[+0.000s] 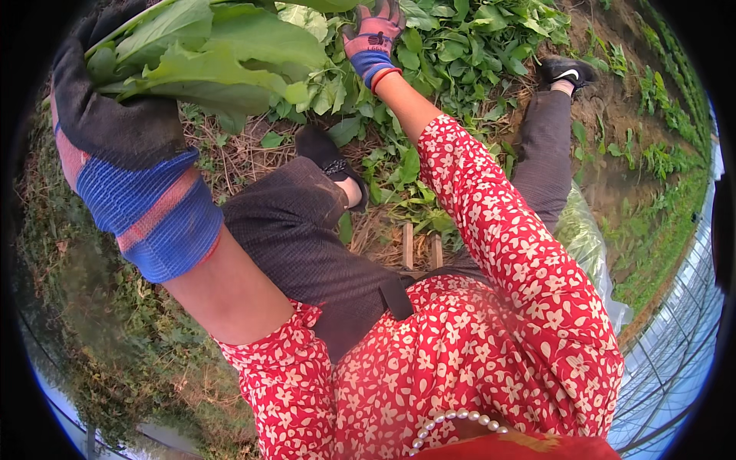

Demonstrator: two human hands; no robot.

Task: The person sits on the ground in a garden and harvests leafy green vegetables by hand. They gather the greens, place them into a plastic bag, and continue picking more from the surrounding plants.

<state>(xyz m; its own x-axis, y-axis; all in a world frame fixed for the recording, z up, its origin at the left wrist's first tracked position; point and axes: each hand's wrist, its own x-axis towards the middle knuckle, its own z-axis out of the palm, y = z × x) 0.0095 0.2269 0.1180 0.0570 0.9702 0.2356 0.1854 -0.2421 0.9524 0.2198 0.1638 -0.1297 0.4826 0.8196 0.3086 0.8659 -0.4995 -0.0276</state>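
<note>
My left hand (115, 121), in a dark-coated knit glove with a blue and pink cuff, is raised at the upper left. It is shut on a bunch of broad green leaves (224, 57), whose stalks pass through the fingers. At the top edge, my right hand (376, 34), in a matching glove, reaches over a heap of cut leafy greens (448, 52). Its thumb and fingers look spread, and I see nothing held in it. The palm is hidden and the fingertips meet the picture's edge.
My shoes (328, 158) rest among leaves and dry straw. Wooden slats (408, 247) show between my legs. A clear plastic bag (583, 230) with greens lies by my right leg. Rows of young plants (661, 103) grow on bare soil at right, with weeds (103, 322) at left.
</note>
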